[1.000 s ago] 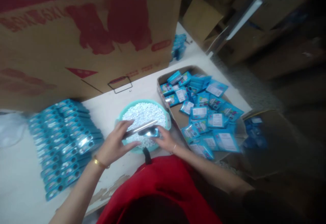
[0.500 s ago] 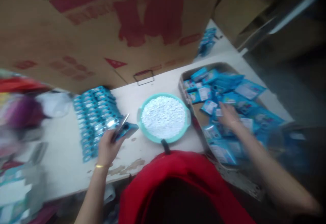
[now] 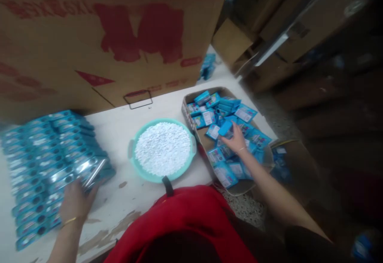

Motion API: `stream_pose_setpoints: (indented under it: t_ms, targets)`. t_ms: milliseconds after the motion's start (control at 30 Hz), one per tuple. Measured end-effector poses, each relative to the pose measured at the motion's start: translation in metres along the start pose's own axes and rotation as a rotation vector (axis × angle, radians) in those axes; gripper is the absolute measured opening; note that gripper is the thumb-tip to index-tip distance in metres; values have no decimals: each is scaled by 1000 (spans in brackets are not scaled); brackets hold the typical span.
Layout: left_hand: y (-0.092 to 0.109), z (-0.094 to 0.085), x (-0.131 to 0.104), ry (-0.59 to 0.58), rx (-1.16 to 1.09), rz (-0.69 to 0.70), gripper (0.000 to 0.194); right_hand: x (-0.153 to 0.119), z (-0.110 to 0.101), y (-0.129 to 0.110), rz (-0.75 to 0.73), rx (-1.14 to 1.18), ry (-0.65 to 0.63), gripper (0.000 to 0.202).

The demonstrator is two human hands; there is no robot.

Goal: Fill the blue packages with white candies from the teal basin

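My left hand (image 3: 76, 201) is at the front right of a block of blue packets (image 3: 38, 163) stacked in close rows. Its thumb and fingers close around a blue packet with a shiny silvery strip (image 3: 95, 174) along it; blur hides whether that strip is part of the packet. Over a shallow open carton (image 3: 187, 113), my right hand (image 3: 235, 139) grips one blue packet (image 3: 226, 129) between thumb and fingers. More blue packets (image 3: 226, 173) lie loose beneath it. Between my hands, a turquoise basin (image 3: 146, 175) is heaped with small white pellets (image 3: 163, 147).
A large cardboard box (image 3: 149, 75) with red print walls off the back of the white table (image 3: 119, 205). A few blue packets (image 3: 207, 67) stand at the far right corner. Another open box (image 3: 295, 163) sits beyond the carton at right, lower down.
My left hand has brought its packet from beside the basin left onto the stacked rows. My right hand, earlier reaching among the loose packets, now holds one raised. The view has swung right.
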State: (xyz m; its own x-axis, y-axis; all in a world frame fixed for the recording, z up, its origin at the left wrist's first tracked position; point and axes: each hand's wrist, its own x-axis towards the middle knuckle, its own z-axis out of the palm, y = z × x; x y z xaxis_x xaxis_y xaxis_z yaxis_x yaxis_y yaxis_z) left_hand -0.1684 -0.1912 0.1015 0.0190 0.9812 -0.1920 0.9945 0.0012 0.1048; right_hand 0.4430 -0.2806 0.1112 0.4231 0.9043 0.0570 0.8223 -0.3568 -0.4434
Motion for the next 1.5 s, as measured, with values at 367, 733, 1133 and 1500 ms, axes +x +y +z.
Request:
stream_pose_setpoints:
  t_ms: [367, 733, 1133, 1500]
  targets:
    - [121, -35, -18, -421, -77, 446, 31, -43, -4, -126, 503, 1600, -439, 59]
    - [227, 53, -24, -482, -126, 266, 21, -121, 4, -143, 668, 1672, -833, 65]
    - [237, 74, -8, -366, -304, 228, 29, -105, 10, -114, 828, 1565, -802, 35]
    - [204, 29, 9, -369, -498, 380, 27, -99, 27, -124, 581, 1429, -609, 47]
